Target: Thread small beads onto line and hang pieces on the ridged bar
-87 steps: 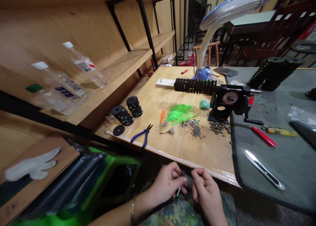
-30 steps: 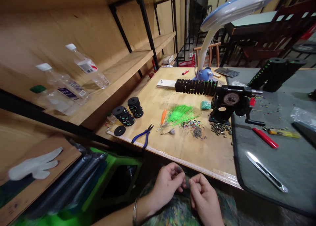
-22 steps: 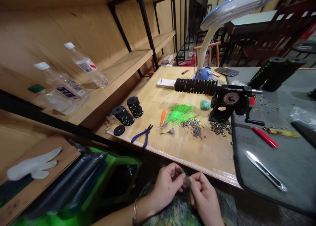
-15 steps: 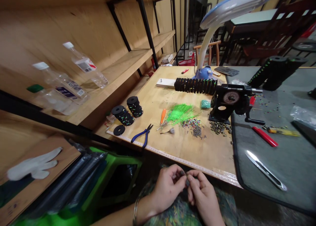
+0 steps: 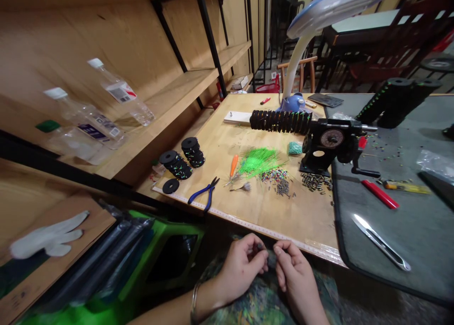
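My left hand (image 5: 244, 266) is closed in a pinch below the table's front edge, with a bangle on its wrist. A small dark bit shows at its fingertips, too small to name. Just right of it, my right hand (image 5: 292, 268) also pinches, thumb against forefinger; what it holds, if anything, I cannot make out. A narrow gap parts the two hands, above my patterned clothing. On the table beyond lie blue-handled pliers (image 5: 204, 195), bright green strands (image 5: 260, 161), an orange float (image 5: 234, 165), mixed coloured beads (image 5: 275, 175) and small grey pieces (image 5: 283, 188).
A hand-cranked winder (image 5: 329, 140) carries a row of black spools (image 5: 280, 121). More wound spools (image 5: 175, 164) stand at left. Brass-coloured tubes (image 5: 315, 182), a red stick (image 5: 380, 194) and a silver knife (image 5: 381, 242) lie at right. A lamp (image 5: 294, 74) arches above.
Half a second ago my fingertips met over a small dark bit; now my right hand has drawn slightly away to the right. My left hand has barely moved. The table things stay put.
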Demonstrator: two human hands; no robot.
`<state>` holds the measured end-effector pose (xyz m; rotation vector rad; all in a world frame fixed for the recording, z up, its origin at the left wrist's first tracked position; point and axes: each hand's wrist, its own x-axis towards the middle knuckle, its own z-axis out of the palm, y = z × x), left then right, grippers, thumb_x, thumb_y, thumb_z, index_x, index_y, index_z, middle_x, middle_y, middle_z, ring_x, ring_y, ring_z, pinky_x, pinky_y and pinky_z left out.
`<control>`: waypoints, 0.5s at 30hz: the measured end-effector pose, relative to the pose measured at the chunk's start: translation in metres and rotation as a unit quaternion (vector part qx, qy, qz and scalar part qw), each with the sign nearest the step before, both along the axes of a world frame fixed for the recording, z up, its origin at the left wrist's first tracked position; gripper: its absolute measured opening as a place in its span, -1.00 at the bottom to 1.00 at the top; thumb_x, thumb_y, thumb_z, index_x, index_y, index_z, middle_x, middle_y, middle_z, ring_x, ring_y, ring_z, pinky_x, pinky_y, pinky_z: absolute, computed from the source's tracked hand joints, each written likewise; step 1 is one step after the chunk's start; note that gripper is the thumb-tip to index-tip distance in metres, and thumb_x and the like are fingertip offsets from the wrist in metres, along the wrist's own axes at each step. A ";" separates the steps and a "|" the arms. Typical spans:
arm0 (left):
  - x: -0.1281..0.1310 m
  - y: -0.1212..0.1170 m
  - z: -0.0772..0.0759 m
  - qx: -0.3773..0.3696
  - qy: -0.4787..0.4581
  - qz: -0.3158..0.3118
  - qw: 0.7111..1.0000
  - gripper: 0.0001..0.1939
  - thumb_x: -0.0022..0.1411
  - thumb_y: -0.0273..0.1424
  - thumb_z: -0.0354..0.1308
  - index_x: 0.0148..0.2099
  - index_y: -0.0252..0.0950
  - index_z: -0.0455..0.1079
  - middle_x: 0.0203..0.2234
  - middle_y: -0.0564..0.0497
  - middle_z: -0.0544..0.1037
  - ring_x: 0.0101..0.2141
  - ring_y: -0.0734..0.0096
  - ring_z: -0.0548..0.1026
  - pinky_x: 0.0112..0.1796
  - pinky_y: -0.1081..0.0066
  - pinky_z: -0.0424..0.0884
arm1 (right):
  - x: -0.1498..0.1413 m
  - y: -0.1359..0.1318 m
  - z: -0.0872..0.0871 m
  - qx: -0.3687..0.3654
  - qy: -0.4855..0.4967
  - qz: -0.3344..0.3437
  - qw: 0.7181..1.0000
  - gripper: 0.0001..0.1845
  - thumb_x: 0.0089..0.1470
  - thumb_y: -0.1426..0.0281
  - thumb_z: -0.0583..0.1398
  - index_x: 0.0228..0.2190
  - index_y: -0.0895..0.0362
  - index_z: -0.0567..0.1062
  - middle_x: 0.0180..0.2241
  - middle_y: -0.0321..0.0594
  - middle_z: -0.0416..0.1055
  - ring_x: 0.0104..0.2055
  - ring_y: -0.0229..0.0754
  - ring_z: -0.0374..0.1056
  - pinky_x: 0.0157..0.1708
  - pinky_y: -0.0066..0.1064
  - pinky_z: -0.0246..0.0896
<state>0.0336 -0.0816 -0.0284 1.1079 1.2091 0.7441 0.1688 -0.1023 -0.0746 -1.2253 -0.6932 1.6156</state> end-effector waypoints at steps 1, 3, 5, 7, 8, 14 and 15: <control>0.000 0.000 0.001 -0.002 -0.003 -0.001 1.000 -0.91 0.15 -0.42 0.11 -0.37 -0.33 0.28 -0.62 0.07 0.42 -0.56 0.47 0.42 -0.47 0.46 0.39 | 0.001 0.000 0.000 0.002 0.007 -0.004 1.000 -0.56 0.02 -0.01 0.24 -0.40 0.10 0.30 -0.87 -0.62 0.09 -0.83 -0.50 -0.17 -0.78 -0.66 -0.32; 0.000 0.001 0.002 -0.008 -0.013 0.000 1.000 -0.92 0.13 -0.44 0.12 -0.36 -0.32 0.26 -0.61 0.09 0.40 -0.56 0.48 0.41 -0.48 0.47 0.38 | 0.002 0.001 0.002 0.005 0.013 -0.009 1.000 -0.56 0.02 0.00 0.25 -0.40 0.10 0.30 -0.86 -0.64 0.05 -0.81 -0.50 -0.19 -0.77 -0.65 -0.33; 0.000 0.001 0.003 -0.009 -0.023 0.002 1.000 -0.90 0.09 -0.47 0.15 -0.35 -0.32 0.26 -0.59 0.11 0.39 -0.55 0.49 0.41 -0.48 0.48 0.38 | 0.002 0.001 0.003 0.007 0.005 -0.008 1.000 -0.55 0.01 -0.01 0.25 -0.40 0.11 0.30 -0.84 -0.64 0.04 -0.80 -0.50 -0.18 -0.76 -0.65 -0.32; 0.000 0.002 0.005 -0.007 -0.030 -0.001 1.000 -0.88 0.05 -0.50 0.16 -0.33 -0.32 0.27 -0.58 0.11 0.39 -0.56 0.52 0.40 -0.47 0.49 0.36 | 0.003 0.001 0.004 0.012 -0.012 -0.003 1.000 -0.54 0.00 -0.03 0.24 -0.41 0.11 0.30 -0.84 -0.65 0.02 -0.80 -0.50 -0.18 -0.75 -0.65 -0.32; 0.000 0.002 0.006 -0.008 -0.032 -0.003 0.999 -0.87 0.04 -0.51 0.17 -0.32 -0.32 0.27 -0.58 0.12 0.39 -0.56 0.53 0.39 -0.47 0.50 0.36 | 0.003 0.001 0.004 0.014 -0.020 0.000 1.000 -0.53 0.00 -0.04 0.24 -0.42 0.11 0.30 -0.84 -0.65 0.01 -0.80 -0.50 -0.18 -0.75 -0.64 -0.33; 0.001 0.004 0.004 -0.060 -0.044 -0.007 0.997 -0.90 0.05 -0.43 0.13 -0.35 -0.32 0.27 -0.65 0.13 0.37 -0.62 0.52 0.37 -0.55 0.51 0.32 | 0.003 0.000 0.002 0.023 -0.054 0.005 0.998 -0.51 0.01 -0.07 0.20 -0.42 0.10 0.30 -0.84 -0.64 0.01 -0.80 -0.48 -0.17 -0.76 -0.63 -0.32; 0.001 0.004 0.002 -0.063 -0.042 -0.008 0.997 -0.91 0.05 -0.43 0.12 -0.38 -0.31 0.27 -0.67 0.14 0.36 -0.63 0.52 0.36 -0.56 0.51 0.30 | 0.003 0.000 0.003 0.023 -0.059 0.005 0.998 -0.51 0.01 -0.08 0.19 -0.42 0.10 0.30 -0.83 -0.64 0.01 -0.80 -0.48 -0.16 -0.76 -0.63 -0.32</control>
